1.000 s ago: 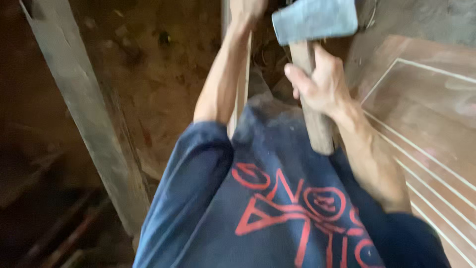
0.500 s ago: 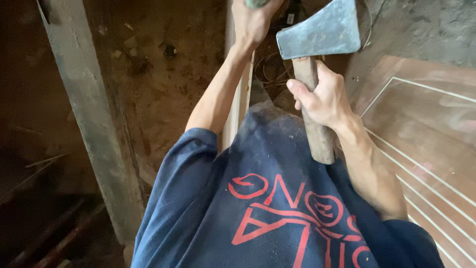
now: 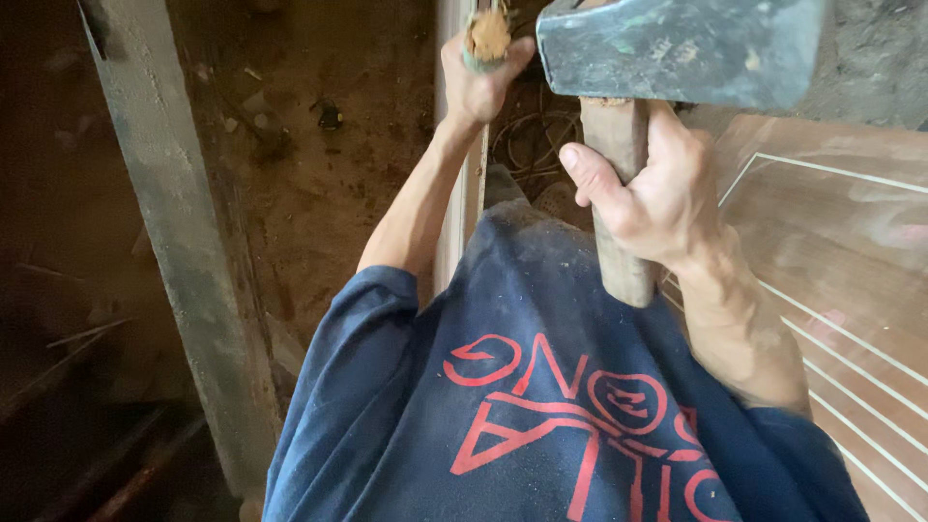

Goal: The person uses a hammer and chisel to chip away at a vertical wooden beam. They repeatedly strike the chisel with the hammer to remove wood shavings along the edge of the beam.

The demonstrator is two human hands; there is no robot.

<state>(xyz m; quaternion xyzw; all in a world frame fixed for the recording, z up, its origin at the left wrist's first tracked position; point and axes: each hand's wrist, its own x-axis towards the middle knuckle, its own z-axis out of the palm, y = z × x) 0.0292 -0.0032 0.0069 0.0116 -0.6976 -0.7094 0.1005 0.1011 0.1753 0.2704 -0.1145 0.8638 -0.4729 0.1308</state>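
The axe (image 3: 681, 48), raised high with its grey head near the top edge, sits in the right hand (image 3: 657, 198), fingers wrapped tight around the wooden handle. The left hand (image 3: 474, 82) fists around a wooden stake (image 3: 488, 37). A square, controlled blow should spare those knuckles. The stake's lower length is hidden.
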